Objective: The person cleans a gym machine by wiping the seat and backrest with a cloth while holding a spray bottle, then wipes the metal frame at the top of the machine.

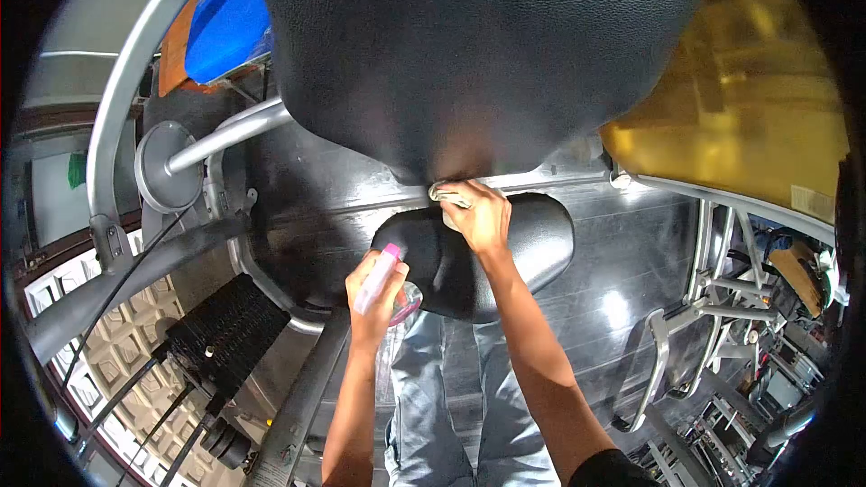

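My left hand [363, 325] is wrapped round a spray bottle [377, 280] with a whitish head and a pink nozzle. Its clear body shows partly beside my wrist, low over the near edge of a black padded seat [546, 234]. Pinched in my right hand [485, 218] is a folded light cloth [446, 194]. The cloth meets the lower edge of a large black padded backrest [487, 45] that fills the top of the view. My right forearm reaches across the seat, and my legs stand just below it.
Grey metal tubes [113, 117] of a gym machine curve along the left, with a black weight stack [225, 343] below. A yellow glossy panel [740, 108] stands at the upper right. Metal frames [658, 352] stand at the lower right. A blue pad [230, 22] is at the upper left.
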`<state>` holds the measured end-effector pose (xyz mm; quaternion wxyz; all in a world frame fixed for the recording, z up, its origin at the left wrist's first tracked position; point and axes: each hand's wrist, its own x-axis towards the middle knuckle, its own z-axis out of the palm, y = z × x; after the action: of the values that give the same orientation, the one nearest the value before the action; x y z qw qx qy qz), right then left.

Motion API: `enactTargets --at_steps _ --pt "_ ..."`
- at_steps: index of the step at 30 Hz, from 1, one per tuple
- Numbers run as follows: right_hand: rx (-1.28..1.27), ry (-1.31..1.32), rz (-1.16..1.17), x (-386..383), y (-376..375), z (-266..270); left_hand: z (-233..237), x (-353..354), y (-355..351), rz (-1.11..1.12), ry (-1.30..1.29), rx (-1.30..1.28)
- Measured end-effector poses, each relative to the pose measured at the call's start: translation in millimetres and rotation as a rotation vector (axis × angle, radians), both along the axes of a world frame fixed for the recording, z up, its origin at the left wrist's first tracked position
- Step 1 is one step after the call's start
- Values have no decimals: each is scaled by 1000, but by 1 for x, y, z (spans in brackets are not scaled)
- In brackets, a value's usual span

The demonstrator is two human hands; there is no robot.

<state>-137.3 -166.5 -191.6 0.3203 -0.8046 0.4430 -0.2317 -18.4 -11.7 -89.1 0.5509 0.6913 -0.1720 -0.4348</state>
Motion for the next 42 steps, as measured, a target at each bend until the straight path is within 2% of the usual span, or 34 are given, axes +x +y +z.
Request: enactTargets --at_steps 5,8,9,12,18,20,25,31,37,42 --pt "73 -48 -143 8 -2 43 -5 -3 -1 -17 1 -28" --pt "10 -314 -185 10 -2 56 -5 -8 -4 -1 22 -28" --pt "14 -314 -188 10 -3 53 -5 -10 -4 6 40 -34" --pt "-89 -219 -100 3 -4 39 -8 -10 -3 -40 30 -16" --pt "-24 -26 -76 -19 -7 -10 -2 -14 -5 -53 2 34" --pt "-1 15 -88 -24 -10 -12 -3 -16 -5 -44 9 23" --pt "-35 -19 -111 -26 -19 24 -6 -19 -5 -48 16 13" --pt "-155 -211 -167 -26 -27 53 -9 -22 -8 -60 -25 -4" --pt "-140 -112 -91 -38 -25 9 -11 -28 -14 -78 -21 19" --pt "10 68 -72 -49 -30 -6 -8 -30 -20 -73 1 37"
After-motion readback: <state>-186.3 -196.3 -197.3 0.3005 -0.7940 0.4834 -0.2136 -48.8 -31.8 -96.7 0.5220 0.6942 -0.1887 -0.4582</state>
